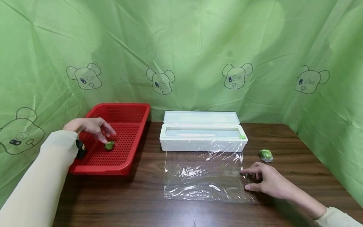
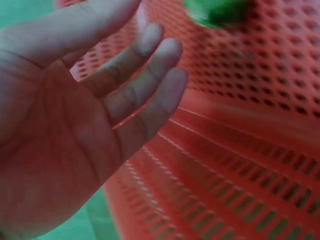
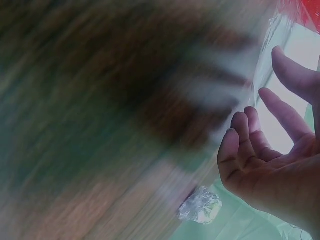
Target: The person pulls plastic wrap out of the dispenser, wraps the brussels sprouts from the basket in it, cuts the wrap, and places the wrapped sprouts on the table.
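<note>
In the head view my left hand [image 1: 95,127] hovers inside the red basket [image 1: 138,138], fingers loosely bent. Just below its fingertips lies a small round green item [image 1: 109,145]. The left wrist view shows the palm facing up with nothing in it, and the green item [image 2: 216,11] beyond the fingers. My right hand [image 1: 269,182] is at the right edge of a sheet of clear cling film [image 1: 202,183], thumb and index finger spread apart. That sheet runs from the white cling film box [image 1: 204,145] down over the table, with its surface wrinkled.
A second small green item [image 1: 266,155], wrapped in clear film, sits on the wooden table [image 1: 147,201] beyond my right hand. The box's lid [image 1: 201,117] is raised, and a green slider [image 1: 242,137] sits at its right end. Green curtain [image 1: 195,56] surrounds the table.
</note>
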Demonstrator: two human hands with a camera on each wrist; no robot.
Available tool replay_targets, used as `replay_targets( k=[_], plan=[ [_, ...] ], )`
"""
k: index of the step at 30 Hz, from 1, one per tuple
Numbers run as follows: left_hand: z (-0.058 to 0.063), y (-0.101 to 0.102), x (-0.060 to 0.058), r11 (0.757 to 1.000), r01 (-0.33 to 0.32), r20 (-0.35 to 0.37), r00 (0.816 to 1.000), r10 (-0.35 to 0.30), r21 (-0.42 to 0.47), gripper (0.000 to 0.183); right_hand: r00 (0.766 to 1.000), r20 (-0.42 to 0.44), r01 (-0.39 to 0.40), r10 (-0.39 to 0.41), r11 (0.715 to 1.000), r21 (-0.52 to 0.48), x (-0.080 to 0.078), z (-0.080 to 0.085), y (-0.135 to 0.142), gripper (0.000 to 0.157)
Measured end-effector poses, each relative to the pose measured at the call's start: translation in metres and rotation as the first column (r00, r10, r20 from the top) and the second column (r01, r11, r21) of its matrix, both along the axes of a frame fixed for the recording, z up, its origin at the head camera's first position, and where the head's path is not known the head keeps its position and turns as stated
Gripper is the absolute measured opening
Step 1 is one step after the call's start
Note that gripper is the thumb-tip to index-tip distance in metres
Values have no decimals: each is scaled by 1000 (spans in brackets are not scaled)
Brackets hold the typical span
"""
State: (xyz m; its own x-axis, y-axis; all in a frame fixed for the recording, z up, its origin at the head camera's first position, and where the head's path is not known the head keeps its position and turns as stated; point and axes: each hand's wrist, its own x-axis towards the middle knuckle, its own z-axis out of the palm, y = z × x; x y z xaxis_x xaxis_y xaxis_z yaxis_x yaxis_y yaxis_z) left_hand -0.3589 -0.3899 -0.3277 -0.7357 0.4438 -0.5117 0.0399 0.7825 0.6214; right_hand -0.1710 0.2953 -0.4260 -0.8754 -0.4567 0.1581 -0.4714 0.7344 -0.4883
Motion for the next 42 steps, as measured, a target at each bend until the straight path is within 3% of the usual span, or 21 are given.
replay_targets(
  k=[4,8,17,21,26,30,42],
  plan=[
    [-13,-2,2,998,-37,63,997,41,-55,43,1000,16,10,-10,1000,7,0,1,-1,52],
    [-21,-2,4,996,-43,56,997,47,-76,34,1000,20,23,-23,1000,17,-1,1,-1,52],
    [-24,6,-2,1000,8,1,1000,-8,5,37,1000,9,3,-3,1000,-16,-1,-2,-1,49],
    [-27,12,-5,999,8,41,999,-10,51,43,1000,12,3,-3,1000,-19,-1,-3,-1,49],
    [-27,20,-4,999,-15,93,996,10,45,48,1000,25,4,-4,1000,-20,-1,-2,-1,50],
    [-26,23,-2,998,-35,87,996,30,48,48,1000,27,4,-4,1000,-24,-2,-1,-1,51],
    [-29,24,-3,999,-16,-68,998,18,28,38,999,38,-4,6,999,-42,-7,-3,3,55]
  ],
)
